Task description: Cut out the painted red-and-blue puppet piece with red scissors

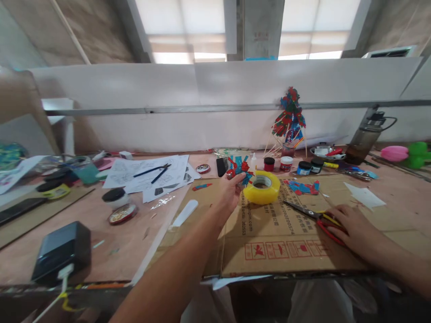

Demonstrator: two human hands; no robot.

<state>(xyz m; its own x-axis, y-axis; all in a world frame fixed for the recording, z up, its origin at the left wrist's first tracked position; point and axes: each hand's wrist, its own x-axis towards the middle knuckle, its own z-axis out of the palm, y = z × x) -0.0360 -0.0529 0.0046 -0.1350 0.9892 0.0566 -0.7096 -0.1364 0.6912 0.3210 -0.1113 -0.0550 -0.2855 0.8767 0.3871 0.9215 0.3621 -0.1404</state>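
Between the thumb and fingers of my left hand (232,193) is a red and blue painted cutout figure (241,168), held up just behind and left of a yellow roll of tape (261,196). My right hand (352,226) has its fingers curled over the red and yellow handles of a pair of scissors (308,212); the blades point left, low over the cardboard sheet (269,226). Another red and blue cutout (303,187) lies flat beyond the blades. A small painted strip (202,186) rests left of my left hand.
Paint jars (286,164) stand behind the tape, near a cup of painted cutouts on sticks (290,116). Pliers (155,171) lie on printed sheets (171,165) at left. A black power block (63,251) sits front left; a water bottle (365,137) stands back right.
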